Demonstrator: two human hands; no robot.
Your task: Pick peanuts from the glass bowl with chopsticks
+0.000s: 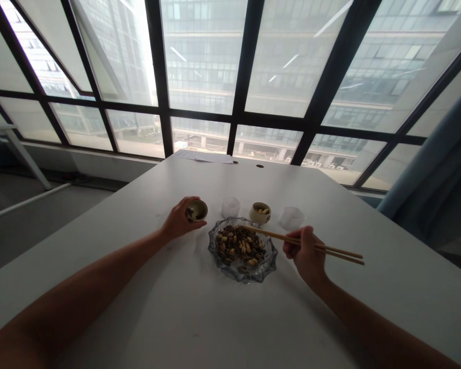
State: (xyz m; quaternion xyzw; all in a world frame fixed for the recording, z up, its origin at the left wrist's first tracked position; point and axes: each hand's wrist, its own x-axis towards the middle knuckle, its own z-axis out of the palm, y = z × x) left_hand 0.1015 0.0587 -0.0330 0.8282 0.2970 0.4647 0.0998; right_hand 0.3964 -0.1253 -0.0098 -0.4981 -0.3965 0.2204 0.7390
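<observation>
A clear glass dish (267, 267) with a mix of dark seeds and pale peanuts sits on the white table (200, 318). My right hand (305, 252) is closed on a pair of wooden chopsticks (330, 250), whose tips reach over the dish. My left hand (177, 219) wraps around a small dark-lined cup (197, 209) left of the dish. Behind the dish stands a small beige bowl (260, 212) holding a few peanuts.
Two small clear plastic cups (230, 206) (291, 217) flank the beige bowl. Papers (205, 156) lie at the table's far edge by the large windows. A blue curtain (438, 169) hangs at the right; another table's leg (26, 159) shows at the left.
</observation>
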